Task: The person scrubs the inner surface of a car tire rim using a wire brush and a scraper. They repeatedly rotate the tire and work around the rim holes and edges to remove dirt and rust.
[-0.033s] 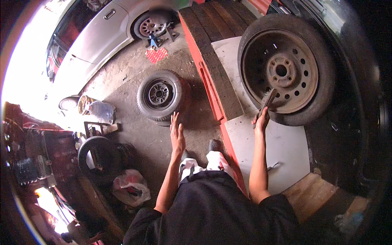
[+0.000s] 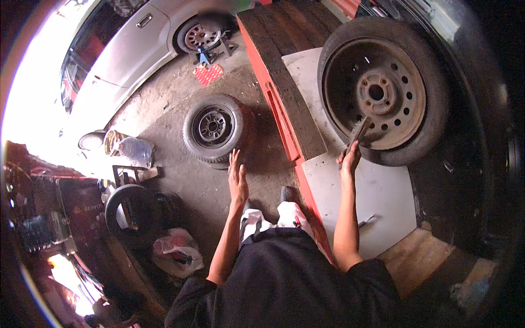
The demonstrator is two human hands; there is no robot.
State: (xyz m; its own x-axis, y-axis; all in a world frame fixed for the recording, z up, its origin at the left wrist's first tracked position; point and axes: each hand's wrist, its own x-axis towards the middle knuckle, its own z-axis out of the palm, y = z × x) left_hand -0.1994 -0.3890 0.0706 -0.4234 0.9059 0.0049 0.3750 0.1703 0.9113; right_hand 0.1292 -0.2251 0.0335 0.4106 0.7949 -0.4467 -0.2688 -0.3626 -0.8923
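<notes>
My right hand (image 2: 350, 157) grips a wire brush (image 2: 359, 133), its bristle end up at the lower edge of a rusty steel rim. That rim (image 2: 404, 117) sits inside a large black tire (image 2: 437, 93), on a white board (image 2: 363, 188) over the bench at my right. Whether the bristles touch the rim, I cannot tell. Held out in the air with straight fingers, my left hand (image 2: 238, 180) holds nothing. Beyond its fingertips a smaller wheel with a black rim (image 2: 212, 127) lies on the floor.
A pointed tool (image 2: 367, 221) lies on the white board. At left are a bare tire (image 2: 114, 210), a plastic bag (image 2: 178, 254) and a clear plastic container (image 2: 136, 150). A silver car (image 2: 126, 49) stands at far left, with a blue jack stand (image 2: 204, 54) near its wheel.
</notes>
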